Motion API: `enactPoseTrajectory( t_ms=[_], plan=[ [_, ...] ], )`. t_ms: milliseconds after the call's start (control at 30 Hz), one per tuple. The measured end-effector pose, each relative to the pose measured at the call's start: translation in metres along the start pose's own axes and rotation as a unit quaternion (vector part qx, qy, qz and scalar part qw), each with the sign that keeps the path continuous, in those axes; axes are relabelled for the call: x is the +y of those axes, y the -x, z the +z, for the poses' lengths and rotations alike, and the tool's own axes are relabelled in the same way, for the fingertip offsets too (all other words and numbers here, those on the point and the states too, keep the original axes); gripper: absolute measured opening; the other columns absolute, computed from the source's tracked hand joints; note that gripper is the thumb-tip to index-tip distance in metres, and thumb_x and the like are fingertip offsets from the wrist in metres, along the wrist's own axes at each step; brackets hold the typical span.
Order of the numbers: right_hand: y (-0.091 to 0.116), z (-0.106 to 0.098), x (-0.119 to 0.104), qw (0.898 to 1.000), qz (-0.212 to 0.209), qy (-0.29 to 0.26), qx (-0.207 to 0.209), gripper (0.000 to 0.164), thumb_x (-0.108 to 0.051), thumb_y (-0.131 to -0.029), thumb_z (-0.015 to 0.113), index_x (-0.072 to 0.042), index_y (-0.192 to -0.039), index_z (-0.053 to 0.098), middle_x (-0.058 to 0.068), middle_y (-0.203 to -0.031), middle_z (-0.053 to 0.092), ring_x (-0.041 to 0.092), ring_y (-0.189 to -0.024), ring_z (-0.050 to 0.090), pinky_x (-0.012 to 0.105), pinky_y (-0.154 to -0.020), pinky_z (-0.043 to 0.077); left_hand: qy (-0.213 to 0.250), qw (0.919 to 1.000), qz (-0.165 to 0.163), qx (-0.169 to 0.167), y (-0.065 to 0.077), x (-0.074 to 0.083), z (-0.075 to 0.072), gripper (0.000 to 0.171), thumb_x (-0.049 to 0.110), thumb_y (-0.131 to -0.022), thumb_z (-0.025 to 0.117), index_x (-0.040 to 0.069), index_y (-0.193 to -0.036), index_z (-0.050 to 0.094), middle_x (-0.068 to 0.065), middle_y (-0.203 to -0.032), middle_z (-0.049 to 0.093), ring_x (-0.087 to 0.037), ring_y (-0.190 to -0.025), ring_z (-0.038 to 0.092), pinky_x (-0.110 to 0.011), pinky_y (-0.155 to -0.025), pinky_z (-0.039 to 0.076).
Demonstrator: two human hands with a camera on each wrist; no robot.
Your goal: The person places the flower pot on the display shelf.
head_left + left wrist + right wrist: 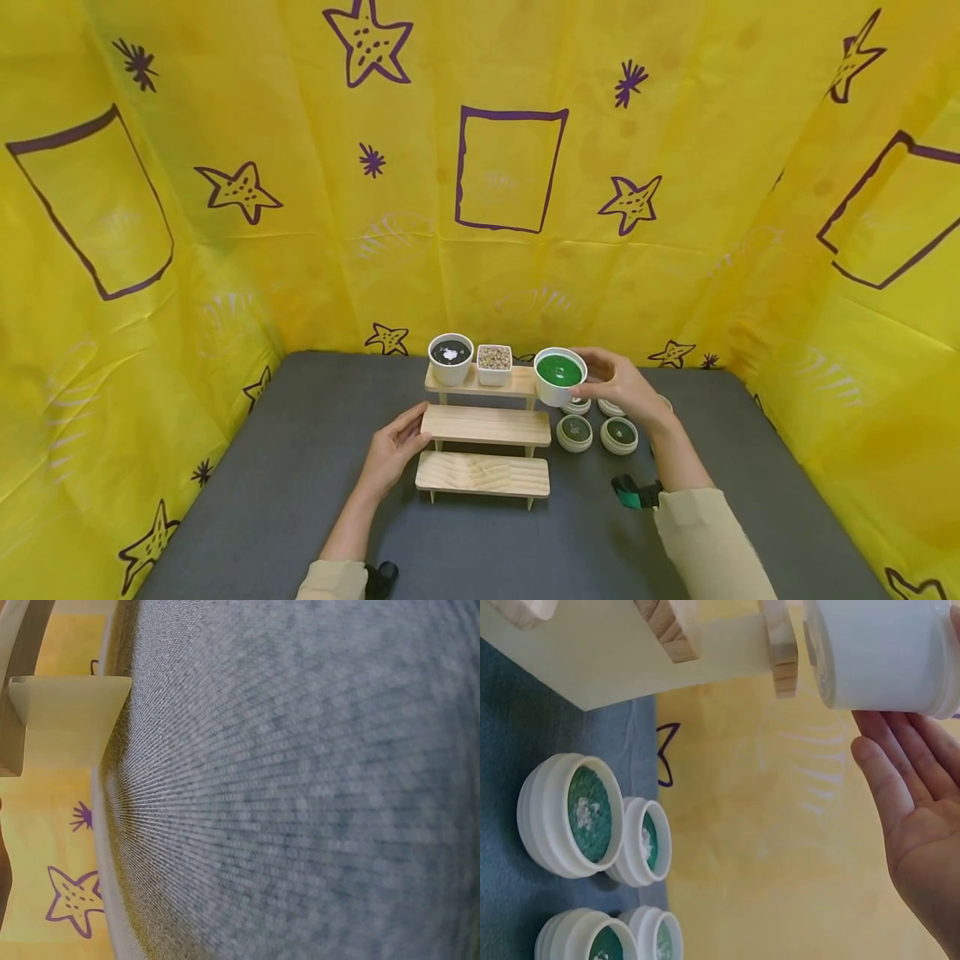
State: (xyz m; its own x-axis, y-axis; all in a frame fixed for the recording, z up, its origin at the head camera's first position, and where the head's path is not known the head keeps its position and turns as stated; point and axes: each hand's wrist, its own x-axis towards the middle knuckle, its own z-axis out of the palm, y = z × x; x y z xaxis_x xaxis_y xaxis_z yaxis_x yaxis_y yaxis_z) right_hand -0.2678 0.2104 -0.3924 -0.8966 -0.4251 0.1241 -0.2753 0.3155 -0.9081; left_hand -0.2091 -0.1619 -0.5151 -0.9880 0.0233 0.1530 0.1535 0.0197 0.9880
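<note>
A three-step wooden stand [485, 426] with pale legs stands on the grey table. At its middle step, my left hand [392, 450] grips the left end, fingers at the back edge and thumb at the front. My right hand [621, 390] holds a white cup [558, 386] with glossy green contents by its right side, at the right end of the top step. In the right wrist view, that cup [885, 656] is beside the step's end, above the fingers. On the top step sit a round white cup [451, 371] with dark contents and a square bowl [494, 367] of brown bits.
Right of the stand, several low white jars with green contents sit on the table, including a front-left jar [574, 433] and a front-right jar [619, 436]. A yellow patterned cloth [510, 275] walls the table at the back and sides.
</note>
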Motion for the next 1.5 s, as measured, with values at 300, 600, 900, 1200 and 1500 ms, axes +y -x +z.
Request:
enactPoseTrajectory(
  t_ms=[300,600,900,1200,1500],
  plan=[
    [-0.014,0.005,0.003,1.000,0.011,-0.002,0.017,0.056,-0.019,-0.086,0.074,-0.010,-0.138,0.055,0.016,-0.135,0.061,0.029,-0.120,0.063,0.035,-0.098,0.054,0.000,1.0000,-0.005,-0.005,0.001,0.000,0.000,0.055,-0.002,-0.089,0.067,-0.007,-0.141,0.049,-0.025,-0.150,0.046,-0.033,-0.139,0.042,-0.006,-0.099,0.044],
    [-0.025,0.010,0.005,0.999,0.021,-0.018,0.024,0.061,-0.020,-0.085,0.076,-0.010,-0.140,0.053,0.017,-0.136,0.060,0.029,-0.118,0.064,0.032,-0.094,0.055,0.002,0.9999,-0.004,-0.010,-0.001,0.000,-0.001,0.055,-0.002,-0.089,0.067,-0.007,-0.141,0.049,-0.025,-0.150,0.046,-0.033,-0.139,0.041,-0.006,-0.100,0.044],
    [-0.030,0.017,0.009,0.999,0.015,-0.024,0.017,0.061,-0.017,-0.086,0.075,-0.007,-0.141,0.051,0.020,-0.138,0.058,0.037,-0.122,0.061,0.033,-0.095,0.055,0.004,0.9999,-0.007,-0.008,0.000,0.000,-0.001,0.055,-0.002,-0.089,0.067,-0.007,-0.141,0.049,-0.024,-0.150,0.046,-0.034,-0.140,0.041,-0.007,-0.100,0.045],
    [-0.033,0.020,0.009,0.999,0.021,-0.022,0.017,0.062,-0.019,-0.087,0.074,-0.010,-0.143,0.049,0.018,-0.138,0.059,0.026,-0.114,0.064,0.034,-0.093,0.056,-0.001,1.0000,-0.006,-0.004,0.001,0.001,-0.001,0.055,-0.002,-0.089,0.067,-0.006,-0.141,0.049,-0.025,-0.149,0.047,-0.034,-0.139,0.041,-0.006,-0.099,0.045],
    [-0.036,0.024,0.008,0.999,0.022,-0.028,0.019,0.064,-0.020,-0.086,0.075,-0.010,-0.144,0.049,0.017,-0.139,0.059,0.032,-0.120,0.061,0.042,-0.100,0.054,0.001,1.0000,-0.010,-0.002,0.000,0.001,-0.001,0.055,-0.002,-0.089,0.067,-0.005,-0.141,0.050,-0.024,-0.150,0.047,-0.034,-0.139,0.042,-0.006,-0.099,0.044]
  ],
)
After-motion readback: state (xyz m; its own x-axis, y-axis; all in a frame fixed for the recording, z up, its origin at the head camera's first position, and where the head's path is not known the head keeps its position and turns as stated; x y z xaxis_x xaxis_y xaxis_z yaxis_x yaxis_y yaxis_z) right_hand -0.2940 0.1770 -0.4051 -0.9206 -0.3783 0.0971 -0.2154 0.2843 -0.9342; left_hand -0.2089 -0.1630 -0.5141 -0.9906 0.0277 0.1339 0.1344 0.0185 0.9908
